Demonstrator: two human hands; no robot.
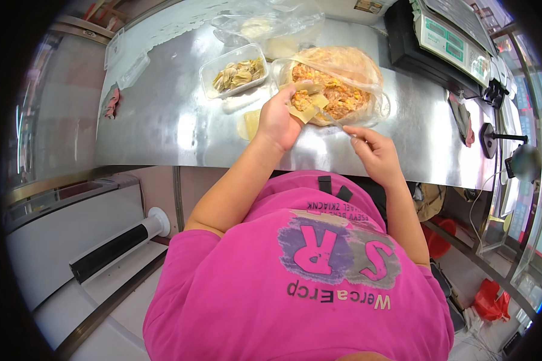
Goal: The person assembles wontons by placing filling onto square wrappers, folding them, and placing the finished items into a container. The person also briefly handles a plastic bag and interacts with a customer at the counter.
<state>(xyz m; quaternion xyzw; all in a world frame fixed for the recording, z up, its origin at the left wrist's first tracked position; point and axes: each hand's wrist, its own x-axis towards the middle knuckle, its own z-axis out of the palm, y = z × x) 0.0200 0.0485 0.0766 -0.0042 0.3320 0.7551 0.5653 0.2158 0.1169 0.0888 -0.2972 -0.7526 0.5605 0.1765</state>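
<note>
My left hand (278,122) holds up a square yellowish dough wrapper (310,114), with a lump of orange-pink filling (302,98) on it. Between the fingers of my right hand (377,157) is the handle of a thin metal utensil (333,121). Its far end meets the wrapper's edge, so I cannot tell its exact kind. Just beyond, a large clear plastic bag (382,108) lies open, full of minced filling (343,95). Folded dumplings (239,74) sit in a clear plastic box (209,85) to the left. Beside my left wrist lie flat wrappers (250,124) on the metal table.
A thin clear plastic bag (270,25) with pale wrappers lies at the back of the metal table (162,120). At the back right stands a scale (448,45). Cloths lie at the left (112,102) and right (461,120). A white appliance (72,234) stands lower left.
</note>
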